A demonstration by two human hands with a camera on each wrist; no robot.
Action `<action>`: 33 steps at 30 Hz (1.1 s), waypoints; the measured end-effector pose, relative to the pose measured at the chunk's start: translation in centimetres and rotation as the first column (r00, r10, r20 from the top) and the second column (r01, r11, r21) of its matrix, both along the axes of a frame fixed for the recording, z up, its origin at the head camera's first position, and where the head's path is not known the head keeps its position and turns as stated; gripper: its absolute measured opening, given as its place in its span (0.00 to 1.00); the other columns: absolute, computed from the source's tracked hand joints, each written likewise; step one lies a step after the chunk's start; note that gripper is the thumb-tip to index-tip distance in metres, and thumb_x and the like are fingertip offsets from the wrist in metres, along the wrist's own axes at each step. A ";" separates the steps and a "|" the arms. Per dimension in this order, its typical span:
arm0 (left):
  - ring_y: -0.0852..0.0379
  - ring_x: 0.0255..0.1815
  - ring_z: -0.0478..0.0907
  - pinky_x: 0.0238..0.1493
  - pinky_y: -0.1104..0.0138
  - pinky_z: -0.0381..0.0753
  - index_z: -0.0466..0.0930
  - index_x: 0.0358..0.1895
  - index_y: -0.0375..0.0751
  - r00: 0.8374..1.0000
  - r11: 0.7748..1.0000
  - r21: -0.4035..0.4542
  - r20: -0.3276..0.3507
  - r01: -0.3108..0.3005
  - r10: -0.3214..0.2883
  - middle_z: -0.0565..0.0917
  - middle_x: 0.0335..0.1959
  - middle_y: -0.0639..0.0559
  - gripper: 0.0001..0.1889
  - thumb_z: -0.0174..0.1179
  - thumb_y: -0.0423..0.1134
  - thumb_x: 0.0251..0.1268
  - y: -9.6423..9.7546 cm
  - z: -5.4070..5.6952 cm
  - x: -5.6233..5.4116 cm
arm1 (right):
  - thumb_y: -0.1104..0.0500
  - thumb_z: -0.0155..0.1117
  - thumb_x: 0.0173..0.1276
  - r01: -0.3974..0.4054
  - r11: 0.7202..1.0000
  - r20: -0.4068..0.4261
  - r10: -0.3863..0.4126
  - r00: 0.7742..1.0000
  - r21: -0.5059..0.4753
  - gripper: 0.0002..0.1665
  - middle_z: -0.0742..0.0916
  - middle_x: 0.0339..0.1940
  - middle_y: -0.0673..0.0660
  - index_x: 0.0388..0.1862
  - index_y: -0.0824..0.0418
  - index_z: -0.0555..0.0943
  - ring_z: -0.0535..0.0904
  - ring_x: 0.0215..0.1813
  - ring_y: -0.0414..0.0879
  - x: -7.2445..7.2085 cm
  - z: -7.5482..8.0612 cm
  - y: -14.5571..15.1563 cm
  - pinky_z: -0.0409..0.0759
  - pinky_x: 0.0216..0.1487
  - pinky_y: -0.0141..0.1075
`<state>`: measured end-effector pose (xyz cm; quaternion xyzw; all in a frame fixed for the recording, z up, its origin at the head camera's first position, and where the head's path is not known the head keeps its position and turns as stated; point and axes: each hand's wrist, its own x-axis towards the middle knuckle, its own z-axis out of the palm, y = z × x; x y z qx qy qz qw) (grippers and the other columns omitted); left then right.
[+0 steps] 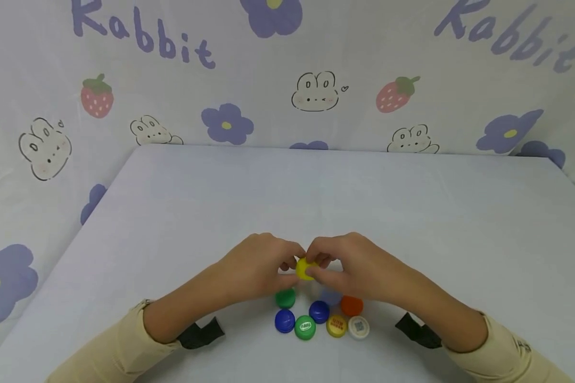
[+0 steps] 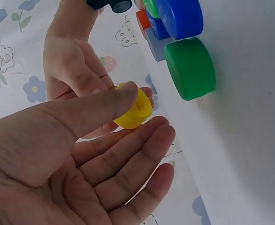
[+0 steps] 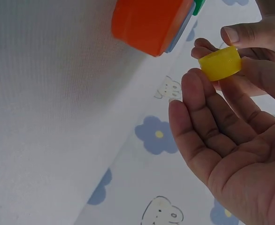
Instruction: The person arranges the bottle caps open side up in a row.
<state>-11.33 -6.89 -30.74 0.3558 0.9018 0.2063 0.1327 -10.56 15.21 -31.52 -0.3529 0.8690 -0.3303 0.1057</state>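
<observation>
A bright yellow bottle cap (image 1: 304, 269) is held up off the table between both hands. My left hand (image 1: 261, 266) pinches it from the left; in the left wrist view the left thumb lies on the cap (image 2: 136, 112). From the right, my right hand (image 1: 361, 266) pinches the same cap, its thumb on the near side in the head view. The right wrist view shows the cap's ridged side (image 3: 220, 63) between the fingers. Just below the hands are a green cap (image 1: 285, 298), a light blue cap (image 1: 331, 297) and an orange cap (image 1: 352, 306), partly covered by the right hand.
Nearer the front lie two dark blue caps, one left (image 1: 285, 321) and one right (image 1: 319, 312), a printed green cap (image 1: 305, 327), a gold cap (image 1: 336, 325) and a white cap (image 1: 359, 327). A patterned cloth (image 1: 263, 69) hangs behind the white table (image 1: 316, 197).
</observation>
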 end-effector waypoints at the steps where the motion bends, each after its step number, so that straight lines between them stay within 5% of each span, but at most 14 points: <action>1: 0.57 0.44 0.87 0.45 0.66 0.84 0.85 0.56 0.40 1.000 1.000 0.003 0.001 -0.001 0.001 0.90 0.45 0.50 0.18 0.72 0.39 0.65 0.0 0.0 0.0 | 0.60 0.69 0.72 -0.002 1.000 0.006 0.002 1.000 -0.004 0.06 0.88 0.40 0.42 0.46 0.55 0.84 0.84 0.46 0.38 0.0 0.0 0.1 0.84 0.51 0.43; 9: 0.57 0.46 0.87 0.47 0.65 0.84 0.86 0.54 0.43 1.000 1.000 0.007 0.023 -0.012 0.011 0.90 0.45 0.51 0.15 0.72 0.40 0.66 0.1 0.4 0.1 | 0.62 0.75 0.66 -0.010 1.000 0.026 0.009 1.000 0.007 0.14 0.89 0.45 0.45 0.49 0.56 0.83 0.85 0.47 0.40 -0.1 0.3 0.2 0.84 0.53 0.42; 19: 0.57 0.45 0.86 0.47 0.66 0.83 0.87 0.52 0.41 0.999 0.997 0.076 -0.036 -0.008 0.011 0.90 0.43 0.52 0.14 0.71 0.35 0.65 -0.1 0.8 0.1 | 0.59 0.71 0.71 0.027 0.999 0.026 -0.028 0.999 0.045 0.11 0.89 0.42 0.42 0.51 0.55 0.85 0.85 0.47 0.37 -0.3 0.5 0.4 0.84 0.51 0.41; 33: 0.57 0.43 0.87 0.44 0.66 0.84 0.81 0.62 0.44 0.992 0.991 0.101 -0.078 -0.087 0.095 0.90 0.43 0.51 0.22 0.72 0.42 0.66 0.0 0.9 0.4 | 0.58 0.66 0.75 0.141 0.989 0.019 -0.140 0.990 -0.052 0.09 0.91 0.42 0.50 0.51 0.57 0.80 0.88 0.44 0.45 -0.4 1.0 0.7 0.85 0.47 0.44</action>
